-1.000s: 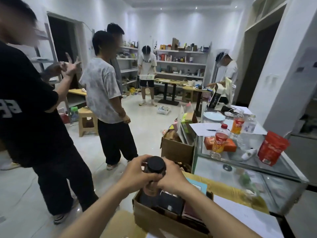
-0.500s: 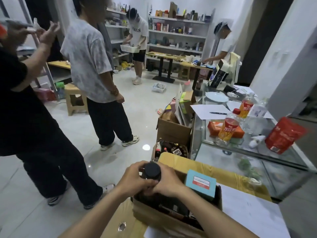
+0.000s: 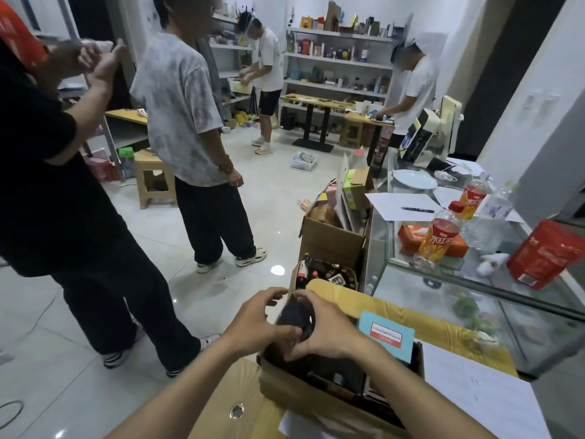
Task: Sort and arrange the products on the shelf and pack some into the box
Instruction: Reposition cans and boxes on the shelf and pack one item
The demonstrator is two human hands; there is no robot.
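packing seemed midway: left hand (image 3: 261, 324) and right hand (image 3: 329, 332) curled fingers round dark bottle (image 3: 296, 315), sunk into cardboard box (image 3: 316, 403) at desk (image 3: 348, 297) left edge. blue carton (image 3: 386, 335) already inside; bottle unreleased, shelf sorting likely left.

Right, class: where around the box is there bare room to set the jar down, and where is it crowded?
Free: the table strip between box and glass counter; the wood left of the box, by the grommet; the white sheet right of it. Crowded: inside the box, and the counter around the bottles.
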